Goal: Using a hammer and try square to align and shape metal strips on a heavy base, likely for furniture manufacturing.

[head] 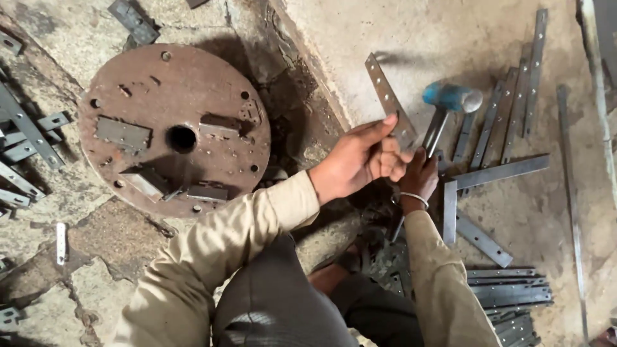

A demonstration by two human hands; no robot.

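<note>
Head view: our left hand (360, 160) closes its fingers and thumb on the lower end of a perforated metal strip (387, 97), which rises up and to the left from the hand. Our right hand (418, 175) sits just beside and partly behind the left — it is wrapped around the handle of a hammer (450, 99), whose blue head lies above the hand, right of the strip. A rusty round plate (173, 128) lies well to the left. Flat steel bars (501, 170) lie on the floor to the right.
</note>
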